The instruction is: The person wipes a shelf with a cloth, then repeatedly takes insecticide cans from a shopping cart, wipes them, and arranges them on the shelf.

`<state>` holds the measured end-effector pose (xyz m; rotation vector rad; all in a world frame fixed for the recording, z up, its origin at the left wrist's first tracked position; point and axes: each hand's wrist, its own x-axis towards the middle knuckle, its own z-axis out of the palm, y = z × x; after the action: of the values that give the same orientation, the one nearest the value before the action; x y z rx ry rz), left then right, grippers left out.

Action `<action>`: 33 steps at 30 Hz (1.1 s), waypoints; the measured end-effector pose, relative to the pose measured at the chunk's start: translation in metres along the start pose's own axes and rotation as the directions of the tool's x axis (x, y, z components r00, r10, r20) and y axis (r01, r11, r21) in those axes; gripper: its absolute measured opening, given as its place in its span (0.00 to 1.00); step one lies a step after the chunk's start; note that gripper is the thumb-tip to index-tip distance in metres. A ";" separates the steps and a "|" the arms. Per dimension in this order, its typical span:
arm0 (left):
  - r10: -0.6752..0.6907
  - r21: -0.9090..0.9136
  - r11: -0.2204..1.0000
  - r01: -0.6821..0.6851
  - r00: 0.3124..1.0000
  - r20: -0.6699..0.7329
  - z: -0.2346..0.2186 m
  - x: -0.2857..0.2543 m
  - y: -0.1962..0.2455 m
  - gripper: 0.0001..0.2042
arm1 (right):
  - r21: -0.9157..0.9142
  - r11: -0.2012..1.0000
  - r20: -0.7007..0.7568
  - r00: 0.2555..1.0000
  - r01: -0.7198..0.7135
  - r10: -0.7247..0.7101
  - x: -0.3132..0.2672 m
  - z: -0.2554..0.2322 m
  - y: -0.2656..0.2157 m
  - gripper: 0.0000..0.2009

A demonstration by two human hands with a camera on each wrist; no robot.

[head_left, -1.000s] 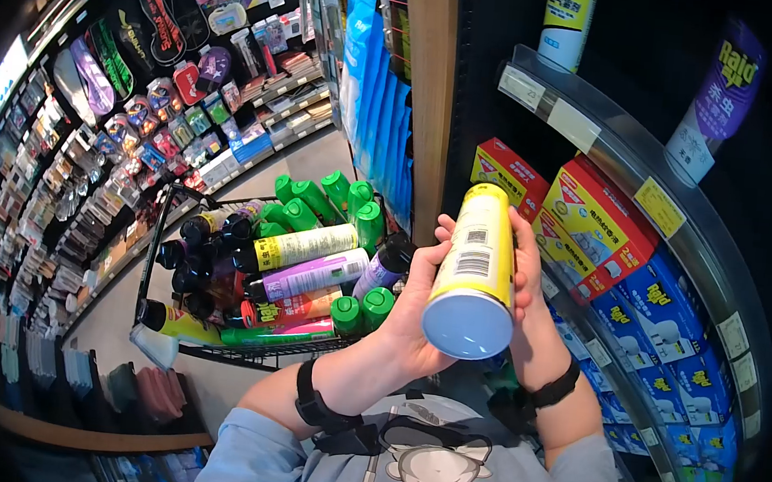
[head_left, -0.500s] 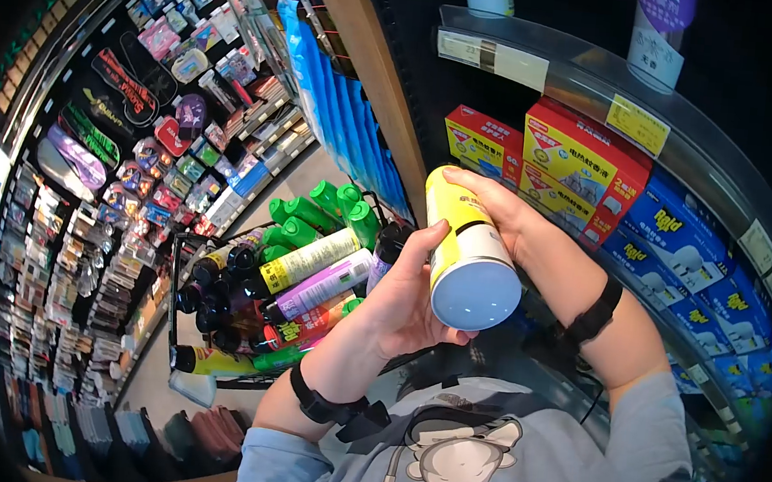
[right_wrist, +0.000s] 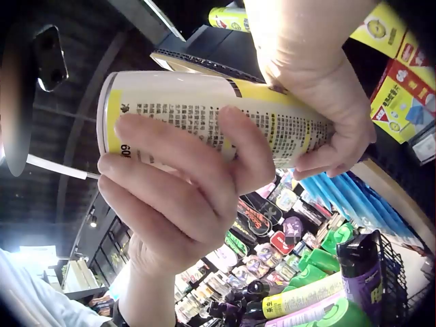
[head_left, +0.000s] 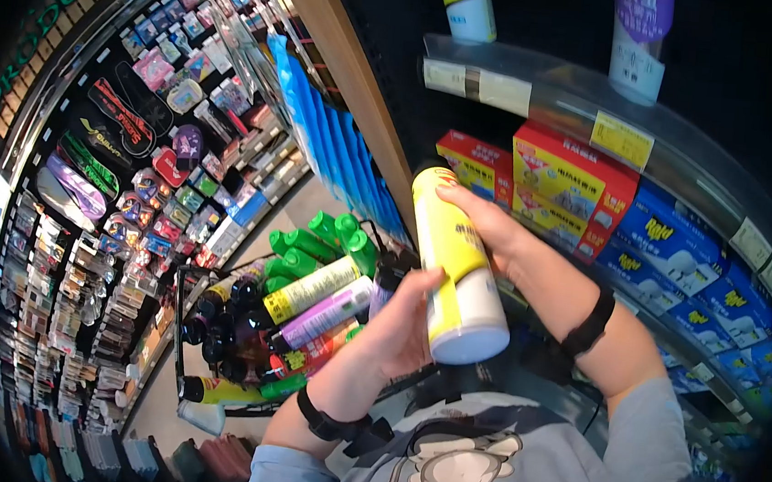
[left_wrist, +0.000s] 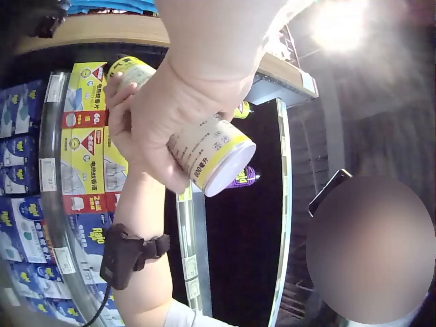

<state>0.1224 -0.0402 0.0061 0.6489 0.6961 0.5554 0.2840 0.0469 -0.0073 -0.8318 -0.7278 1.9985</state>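
Both hands hold a yellow and white aerosol can [head_left: 459,266] in front of the chest, tilted, its white base toward the body. The left hand [head_left: 402,320] grips the lower half, thumb along the side. In the right wrist view, the left hand's fingers [right_wrist: 184,180] wrap across the printed label. Near the can's far end, the right hand [head_left: 486,231] holds on with its thumb over the yellow part. From the left wrist, the can's base [left_wrist: 230,169] shows past the left hand.
A black wire basket [head_left: 183,338] at the left holds several spray cans, among them green-capped bottles [head_left: 317,240] and a purple can [head_left: 329,314]. On the right stand shelves with red and yellow boxes [head_left: 560,187] and blue Raid boxes [head_left: 671,234]. A wooden post [head_left: 365,65] rises between the displays.
The can has turned about its length and its base has tipped down, showing more of its side. The right hand has shifted toward the far end. The head view has swung right.
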 end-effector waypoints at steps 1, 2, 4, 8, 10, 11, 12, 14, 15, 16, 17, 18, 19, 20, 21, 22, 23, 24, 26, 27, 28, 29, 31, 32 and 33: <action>0.054 -0.036 0.998 -0.049 0.989 0.139 -0.001 0.002 -0.003 0.39 | -0.048 0.991 -0.030 0.992 0.124 -0.125 -0.010 0.008 -0.003 0.26; 0.087 -0.020 0.996 -0.084 0.983 0.163 -0.004 0.003 -0.007 0.39 | -0.091 0.976 0.006 0.980 0.197 -0.197 -0.012 0.008 -0.004 0.29; 0.115 0.014 0.993 -0.118 0.980 0.163 -0.004 0.000 -0.007 0.39 | -0.148 0.946 0.062 0.958 0.287 -0.281 -0.018 0.010 -0.014 0.32; 0.333 0.171 0.922 -0.348 0.936 0.112 -0.007 0.013 -0.013 0.39 | -0.314 0.830 0.278 0.880 0.461 -0.384 -0.041 0.022 -0.035 0.42; 0.476 0.265 0.827 -0.496 0.869 0.137 -0.008 0.019 -0.010 0.38 | -0.364 0.758 0.294 0.839 0.542 -0.458 -0.056 0.033 -0.047 0.46; 0.510 0.297 0.789 -0.538 0.843 0.171 -0.014 0.023 -0.007 0.39 | -0.377 0.743 0.303 0.832 0.552 -0.465 -0.062 0.034 -0.051 0.46; 0.450 0.249 0.825 -0.508 0.856 0.254 -0.019 0.024 -0.002 0.39 | -0.343 0.737 0.412 0.799 0.582 -0.439 -0.067 0.034 -0.055 0.46; 0.323 0.115 0.906 -0.408 0.840 0.435 -0.022 0.023 0.010 0.40 | -0.250 0.783 0.556 0.746 0.570 -0.366 -0.082 0.041 -0.063 0.44; 0.282 0.054 0.933 -0.355 0.818 0.501 -0.021 0.023 0.013 0.41 | -0.293 0.771 0.581 0.746 0.566 -0.326 -0.089 0.046 -0.066 0.43; 0.237 0.012 0.954 -0.300 0.777 0.582 -0.020 0.024 0.018 0.42 | -0.349 0.750 0.568 0.763 0.562 -0.307 -0.093 0.050 -0.062 0.43; 0.194 -0.023 0.971 -0.238 0.728 0.658 -0.019 0.025 0.023 0.43 | -0.403 0.729 0.553 0.782 0.554 -0.289 -0.097 0.052 -0.059 0.43; 0.168 0.009 0.970 -0.241 0.701 0.693 -0.023 0.031 0.026 0.44 | -0.417 0.712 0.550 0.780 0.565 -0.297 -0.101 0.052 -0.062 0.43; 0.168 0.011 0.968 -0.249 0.686 0.708 -0.019 0.032 0.034 0.44 | -0.466 0.664 0.541 0.783 0.584 -0.308 -0.104 0.053 -0.065 0.44; 0.141 0.066 0.964 -0.259 0.701 0.699 -0.011 0.029 0.045 0.45 | -0.513 0.617 0.531 0.785 0.597 -0.319 -0.106 0.054 -0.068 0.45; 0.114 0.120 0.957 -0.266 0.718 0.687 -0.002 0.026 0.056 0.46 | -0.522 0.605 0.529 0.784 0.602 -0.324 -0.107 0.054 -0.072 0.45; 0.140 0.192 0.923 -0.335 0.753 0.643 0.008 0.022 0.071 0.50 | -0.522 0.534 0.498 0.746 0.666 -0.443 -0.107 0.053 -0.075 0.42; 0.211 0.231 0.880 -0.415 0.777 0.594 0.007 0.028 0.082 0.48 | -0.525 0.456 0.465 0.691 0.719 -0.553 -0.108 0.053 -0.078 0.41; 0.255 0.283 0.823 -0.493 0.765 0.591 0.016 0.031 0.095 0.44 | -0.635 0.394 0.368 0.709 0.665 -0.602 -0.119 0.060 -0.087 0.43; 0.441 0.391 0.550 -0.738 0.654 0.614 0.033 0.042 0.114 0.41 | -0.643 0.270 0.372 0.601 0.716 -0.707 -0.116 0.064 -0.104 0.42; 0.555 0.428 0.300 -0.852 0.521 0.648 0.043 0.052 0.120 0.41 | -0.643 0.145 0.384 0.480 0.752 -0.789 -0.115 0.068 -0.113 0.41; 0.632 0.469 0.146 -0.871 0.447 0.633 0.060 0.049 0.128 0.40 | -0.609 0.124 0.366 0.416 0.784 -0.833 -0.112 0.075 -0.121 0.41; 0.731 0.556 -0.111 -0.824 0.312 0.607 0.068 0.059 0.134 0.40 | -0.615 0.117 0.365 0.413 0.780 -0.835 -0.112 0.078 -0.131 0.41; 0.777 0.583 -0.249 -0.773 0.200 0.597 0.086 0.070 0.155 0.38 | -0.678 -0.123 0.416 0.240 0.724 -0.877 -0.108 0.082 -0.151 0.43; 0.777 0.576 -0.249 -0.778 0.195 0.599 0.093 0.077 0.164 0.38 | -0.700 -0.202 0.438 0.189 0.685 -0.879 -0.103 0.082 -0.159 0.46; 0.794 0.614 -0.388 -0.687 0.089 0.601 0.098 0.085 0.173 0.37 | -0.745 -0.291 0.464 0.153 0.601 -0.872 -0.099 0.080 -0.167 0.48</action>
<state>0.2056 0.0969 0.1512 2.3252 0.4400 1.6711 0.3439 0.0289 0.1930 -0.7384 -1.6338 0.0197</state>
